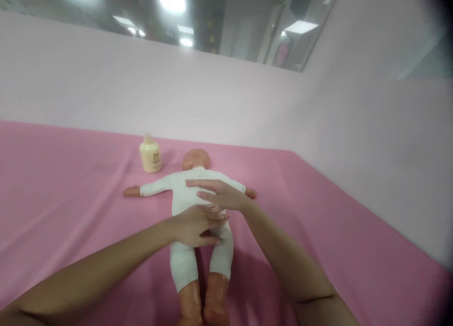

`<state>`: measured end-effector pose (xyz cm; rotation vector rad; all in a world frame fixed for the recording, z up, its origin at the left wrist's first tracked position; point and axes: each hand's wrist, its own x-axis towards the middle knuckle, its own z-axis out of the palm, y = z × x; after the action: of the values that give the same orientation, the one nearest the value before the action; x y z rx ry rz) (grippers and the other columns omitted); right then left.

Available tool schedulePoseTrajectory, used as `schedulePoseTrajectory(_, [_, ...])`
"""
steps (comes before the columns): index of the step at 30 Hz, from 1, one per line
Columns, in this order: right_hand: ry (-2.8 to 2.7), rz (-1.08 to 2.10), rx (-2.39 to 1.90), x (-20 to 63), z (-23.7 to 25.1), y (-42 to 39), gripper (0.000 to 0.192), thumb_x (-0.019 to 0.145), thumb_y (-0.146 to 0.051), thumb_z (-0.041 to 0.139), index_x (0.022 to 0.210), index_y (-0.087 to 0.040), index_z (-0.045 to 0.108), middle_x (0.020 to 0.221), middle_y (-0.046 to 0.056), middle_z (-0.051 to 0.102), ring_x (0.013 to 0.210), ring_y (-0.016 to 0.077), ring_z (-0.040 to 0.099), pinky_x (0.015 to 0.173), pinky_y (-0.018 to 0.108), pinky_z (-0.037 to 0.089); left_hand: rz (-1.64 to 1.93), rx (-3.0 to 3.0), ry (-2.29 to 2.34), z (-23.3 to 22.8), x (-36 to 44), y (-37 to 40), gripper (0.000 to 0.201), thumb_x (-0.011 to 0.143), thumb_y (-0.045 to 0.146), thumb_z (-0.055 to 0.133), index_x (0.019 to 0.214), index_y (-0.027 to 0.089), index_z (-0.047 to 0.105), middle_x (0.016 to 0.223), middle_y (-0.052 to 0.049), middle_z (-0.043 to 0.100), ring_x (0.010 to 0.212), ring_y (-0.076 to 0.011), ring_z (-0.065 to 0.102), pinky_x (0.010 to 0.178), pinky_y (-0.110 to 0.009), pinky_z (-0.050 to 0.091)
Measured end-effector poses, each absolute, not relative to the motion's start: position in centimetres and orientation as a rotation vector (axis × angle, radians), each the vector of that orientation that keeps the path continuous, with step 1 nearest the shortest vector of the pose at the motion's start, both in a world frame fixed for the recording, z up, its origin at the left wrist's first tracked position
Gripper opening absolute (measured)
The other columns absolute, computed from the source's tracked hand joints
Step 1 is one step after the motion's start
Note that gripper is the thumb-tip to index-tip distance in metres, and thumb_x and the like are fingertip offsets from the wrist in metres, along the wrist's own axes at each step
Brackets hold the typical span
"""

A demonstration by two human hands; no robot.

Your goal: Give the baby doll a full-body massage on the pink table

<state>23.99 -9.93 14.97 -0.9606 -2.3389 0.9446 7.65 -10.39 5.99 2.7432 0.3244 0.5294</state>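
A baby doll [184,194] in a white bodysuit lies on its back with its arms stretched out sideways and its head at the far end. My left hand [200,224] is over the doll's lower belly, fingers extended and pointing right. Farther up, my right hand [219,194] lies across the doll's chest and belly, its fingers stretched out to the left. Both hands are open and hold nothing. The hands hide the middle of the doll's body. Whether the palms press on the bodysuit or hover just above it, I cannot tell.
A pale yellow lotion bottle [151,157] stands upright left of the doll's head. Pink cloth [88,184] with some folds covers the surface. A pale wall [159,90] rises behind it and another on the right. Above the back wall, a glass pane [240,24] shows ceiling lights.
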Motion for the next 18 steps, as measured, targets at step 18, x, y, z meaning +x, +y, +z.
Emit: schedulePoseTrajectory(18, [-2.4,0.552,-1.115,23.4,7.7,-7.2,0.055,0.096,-0.06,0.041,0.141,-0.03,0.053,0.156,0.001,0.035,0.15,0.0274,0.023,0.127,0.048,0.01,0.227,2.501,0.017,7.5,8.5,-12.8,0.065,0.089,0.045,0.058,0.147,0.017,0.046,0.152,-0.007,0.045,0.144,-0.0246,0.037,0.124,-0.037,0.023])
